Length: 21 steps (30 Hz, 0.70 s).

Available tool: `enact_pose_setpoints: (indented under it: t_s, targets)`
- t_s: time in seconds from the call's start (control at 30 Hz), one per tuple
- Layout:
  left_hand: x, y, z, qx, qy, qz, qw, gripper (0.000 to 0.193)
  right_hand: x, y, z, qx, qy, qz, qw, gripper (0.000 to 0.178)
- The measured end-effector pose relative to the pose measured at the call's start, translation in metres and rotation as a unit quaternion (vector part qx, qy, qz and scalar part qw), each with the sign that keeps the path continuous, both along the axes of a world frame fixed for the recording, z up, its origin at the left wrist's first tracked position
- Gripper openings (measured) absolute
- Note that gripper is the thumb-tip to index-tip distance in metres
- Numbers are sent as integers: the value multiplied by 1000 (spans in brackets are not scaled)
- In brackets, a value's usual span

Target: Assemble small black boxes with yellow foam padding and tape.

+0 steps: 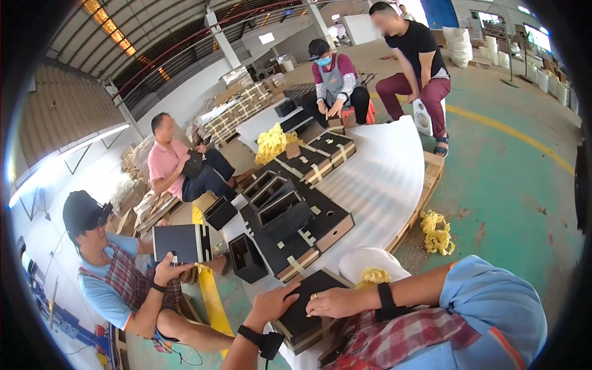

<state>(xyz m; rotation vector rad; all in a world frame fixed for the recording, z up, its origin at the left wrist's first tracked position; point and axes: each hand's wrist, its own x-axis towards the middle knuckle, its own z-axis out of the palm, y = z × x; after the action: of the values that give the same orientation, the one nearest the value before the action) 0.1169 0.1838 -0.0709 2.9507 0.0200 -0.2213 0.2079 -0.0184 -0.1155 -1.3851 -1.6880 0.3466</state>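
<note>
A flat black box (317,282) with pale side edges lies in front of me, close to my lap. My left hand (275,306) rests on its left side, fingers stretched out over the dark top. From the right, my right hand (333,303) reaches onto the same top, its thumb and fingers drawn together near the surface. Whatever is pinched there, if anything, is too small to make out. Crumpled yellow tape (372,277) lies just beyond my right wrist. Past the box, a larger black panel (333,216) with pale tape pieces carries open black boxes (287,216).
A pallet covered with white foam sheet (382,179) holds the work. Yellow tape heaps lie on it (275,143) and on the floor (436,233). To my left a co-worker holds a black box (179,243). Another co-worker in pink (169,160) and two more people sit farther back.
</note>
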Motion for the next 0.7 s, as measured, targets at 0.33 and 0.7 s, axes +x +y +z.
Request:
enact_pose_setpoints:
  t_s: [0.33, 0.7]
  targets:
    - [3, 4, -2, -13, -38, 29, 999, 51, 1, -5, 2, 31, 15, -13, 999, 18]
    - [-11, 11, -12, -123, -44, 167, 977, 33, -11, -16, -2, 50, 22, -21, 998, 22]
